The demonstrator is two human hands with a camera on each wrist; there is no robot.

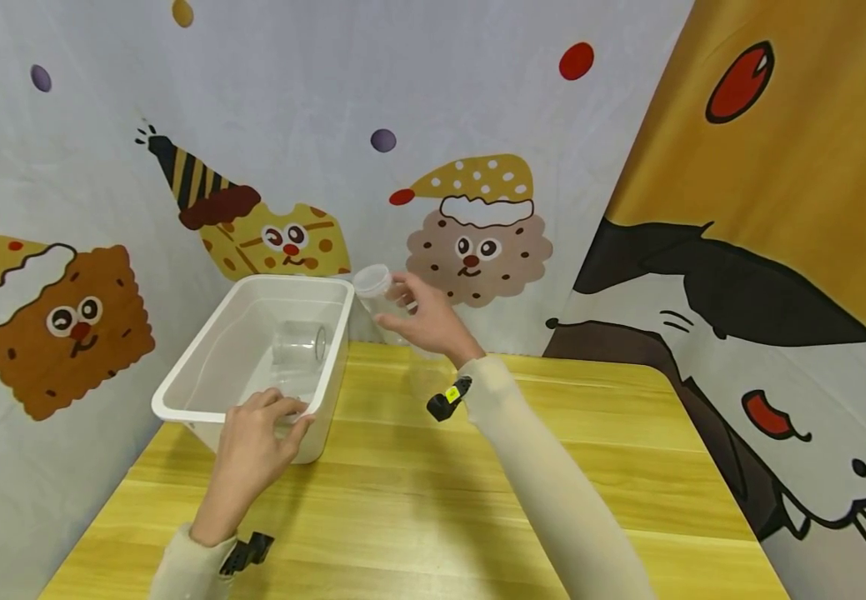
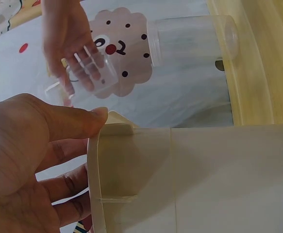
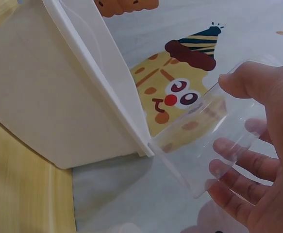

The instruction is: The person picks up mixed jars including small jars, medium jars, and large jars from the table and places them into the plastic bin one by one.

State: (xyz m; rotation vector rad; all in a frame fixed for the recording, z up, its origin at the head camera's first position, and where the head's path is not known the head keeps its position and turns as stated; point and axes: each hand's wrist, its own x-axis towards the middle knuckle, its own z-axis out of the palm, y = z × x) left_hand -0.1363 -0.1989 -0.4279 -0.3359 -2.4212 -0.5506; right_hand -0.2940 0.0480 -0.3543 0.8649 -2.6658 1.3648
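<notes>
My right hand grips a clear plastic jar in the air, just off the right side of a white plastic bin. In the right wrist view, thumb and fingers lie on opposite sides of this jar, its lower end overlapping the bin's corner. My left hand pinches the bin's near rim by the right corner, thumb on the outside and fingers over the edge. Inside the bin a clear jar lies on its side, with more clear plastic below it, partly hidden by the left hand.
Another clear jar stands upright on the wooden table, right of the bin and largely behind the right wrist in the head view. A cloth backdrop with cartoon prints hangs right behind the table.
</notes>
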